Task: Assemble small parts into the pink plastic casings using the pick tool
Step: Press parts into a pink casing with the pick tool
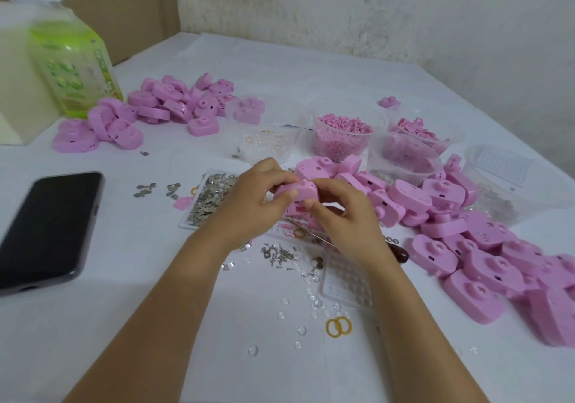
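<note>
Risks first. Both hands are on one pink casing, held just above the table at centre. The pick tool lies flat under the right wrist, in neither hand. If a small part needs seating now, bare fingertips could push it in crooked. They could also drop it among the loose metal bits and clear domes scattered below, where it would be hard to find. The right forearm hangs close over the pick's shaft, so lowering the wrist could knock or roll it. The pile of casings sits just beside the right hand, and a sideways sweep could tumble it.

Grip: the left hand has its fingers curled round the casing's left side and top. The right hand pinches the right side. Both thumbs are on the near face, and both hands are clamped on it.

Casing look: rounded, matte pink plastic, with a small knob on the top edge. Fingers cover the rest, so I cannot tell whether any part is fitted.
</note>
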